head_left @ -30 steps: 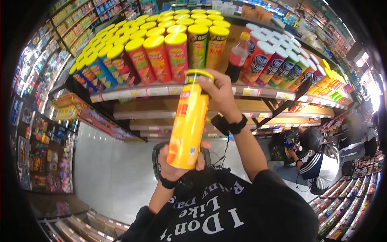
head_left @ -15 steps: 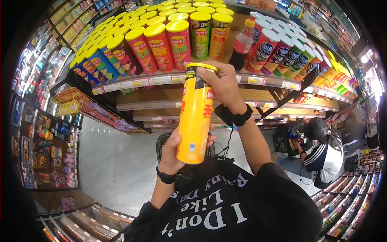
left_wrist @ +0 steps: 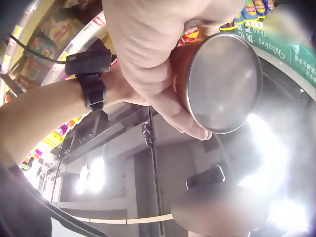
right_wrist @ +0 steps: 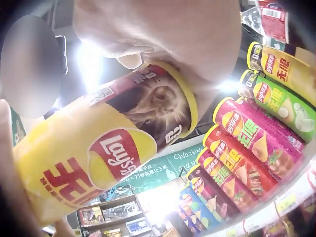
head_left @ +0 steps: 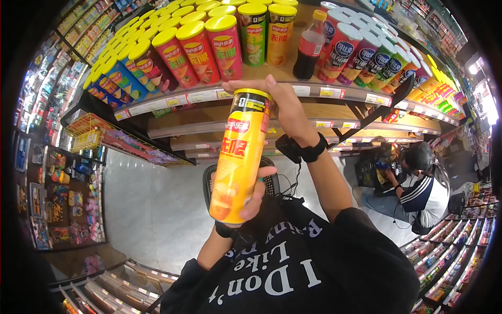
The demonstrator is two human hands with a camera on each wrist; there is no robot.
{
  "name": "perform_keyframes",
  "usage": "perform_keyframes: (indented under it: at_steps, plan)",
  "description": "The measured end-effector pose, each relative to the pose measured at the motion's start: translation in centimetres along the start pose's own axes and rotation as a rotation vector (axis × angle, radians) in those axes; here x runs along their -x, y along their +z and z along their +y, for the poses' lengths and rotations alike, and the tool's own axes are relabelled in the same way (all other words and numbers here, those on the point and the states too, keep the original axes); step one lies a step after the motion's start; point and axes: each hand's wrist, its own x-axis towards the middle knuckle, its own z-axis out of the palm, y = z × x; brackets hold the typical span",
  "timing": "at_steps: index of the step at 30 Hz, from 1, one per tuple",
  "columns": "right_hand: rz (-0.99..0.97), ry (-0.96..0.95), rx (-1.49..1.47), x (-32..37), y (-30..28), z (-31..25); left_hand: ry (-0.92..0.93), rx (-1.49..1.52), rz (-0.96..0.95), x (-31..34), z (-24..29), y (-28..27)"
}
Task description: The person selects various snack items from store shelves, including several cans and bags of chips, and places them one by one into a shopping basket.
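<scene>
The yellow can (head_left: 236, 157) lies within left fingers (head_left: 254, 203), beneath right fingers (head_left: 248, 84).

Left hand (head_left: 253, 201): palm hidden behind the yellow canister (head_left: 240, 157) in the head view. Right hand (head_left: 285, 107): cut off by the right wrist view's top edge. Shelf labels (head_left: 201, 96): fine print illegible. Oval patch (left_wrist: 219, 210), left wrist view: blurred, unidentifiable.

Shelf (head_left: 285, 73): Lay's cans (head_left: 223, 49) left, bottle (head_left: 309, 51) right of them, second can group (head_left: 340, 53) right of bottle. Wire rack (head_left: 86, 135) near left of shelf, crouching person (head_left: 426, 196) near right.
</scene>
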Motion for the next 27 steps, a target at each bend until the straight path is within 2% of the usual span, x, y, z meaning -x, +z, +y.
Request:
perform_keyframes:
  at_steps: [2, 7, 8, 9, 12, 15, 17, 18, 19, 20, 21, 23, 24, 25, 26, 27]
  plan:
    - [-0.012, -0.011, 0.018, 0.3, 0.1, 0.5, -0.033, 0.083, -0.085, 0.2, 0.2, -0.8]
    - [0.002, 0.042, 0.101, 1.8, -0.4, 3.9, 0.020, 0.075, 0.091, 1.7, 1.2, -1.9]
    - [-0.001, 0.158, 0.049, 2.5, -0.4, 4.2, 0.013, 0.092, 0.135, 2.1, 1.5, -2.2]
    - [-0.044, 0.090, 0.234, 3.3, -1.0, 5.7, 0.021, 0.092, 0.174, 3.0, 1.8, -2.9]
    - [0.045, 0.258, 0.198, 7.2, -1.3, 11.5, 0.023, 0.175, 0.352, 5.4, 2.9, -4.7]
    - [0.100, 0.532, 0.023, 11.8, -1.9, 17.7, 0.058, 0.160, 0.645, 7.4, 3.5, -6.9]
    - [0.035, 0.657, 0.081, 15.2, -3.1, 21.5, 0.070, 0.100, 0.819, 8.5, 4.1, -9.0]
    - [0.095, 0.663, 0.022, 16.8, -3.1, 22.4, 0.085, 0.062, 0.932, 8.4, 4.0, -9.8]
    - [0.102, 0.619, 0.164, 18.4, -3.5, 23.3, 0.079, -0.035, 0.969, 8.3, 4.1, -11.1]
    - [0.154, 0.690, 0.118, 20.0, -4.1, 23.3, 0.070, -0.131, 1.007, 8.3, 4.1, -12.4]
    - [0.198, 0.755, 0.059, 20.8, -4.3, 23.1, -0.042, -0.260, 1.067, 8.1, 4.5, -14.1]
    - [0.347, 0.710, 0.070, 24.6, -4.9, 26.7, -0.249, -0.529, 1.201, 8.6, 5.3, -17.0]
    - [0.346, 0.824, 0.092, 27.5, -5.9, 29.7, -0.298, -0.569, 1.213, 8.5, 5.4, -18.9]
    - [0.458, 0.605, 0.020, 29.1, -6.1, 31.7, -0.418, -0.698, 1.210, 8.9, 5.9, -21.2]
    - [0.453, 0.756, -0.002, 30.8, -7.1, 32.4, -0.519, -0.856, 1.202, 9.0, 6.2, -23.4]
    - [0.477, 0.798, -0.070, 32.2, -7.6, 33.3, -0.474, -1.153, 1.140, 9.1, 5.6, -25.8]
